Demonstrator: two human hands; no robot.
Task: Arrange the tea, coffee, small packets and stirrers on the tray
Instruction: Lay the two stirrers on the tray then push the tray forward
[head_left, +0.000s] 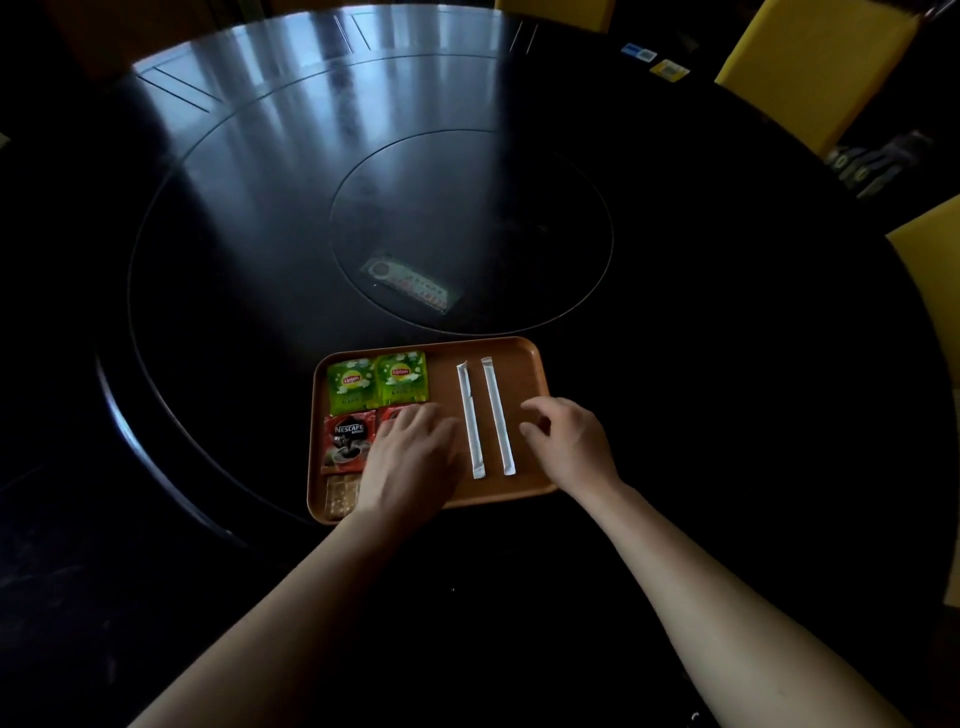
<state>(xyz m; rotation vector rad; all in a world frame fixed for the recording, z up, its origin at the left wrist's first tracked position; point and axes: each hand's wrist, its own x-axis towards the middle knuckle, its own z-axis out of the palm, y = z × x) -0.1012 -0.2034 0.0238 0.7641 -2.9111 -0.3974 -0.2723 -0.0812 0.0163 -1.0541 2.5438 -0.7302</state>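
An orange tray (524, 358) lies on the dark round table. Two green Lipton tea packets (351, 385) (401, 378) sit side by side at its far left. Below them lies a red Nescafe coffee packet (348, 439), and a second red packet (393, 414) shows only its top edge. A small brown packet (340, 496) rests at the near left corner. Two white wrapped stirrers (470, 418) (497, 414) lie parallel in the middle. My left hand (413, 457) lies flat over the second coffee packet, fingers together. My right hand (569, 441) hovers at the tray's right side, fingers curled and apart, holding nothing.
A lazy-Susan disc (470, 231) fills the table's middle with a long packaged item (410, 283) on it. Yellow chairs (810, 67) stand at the far right, and small cards (670, 70) lie on the table's far edge.
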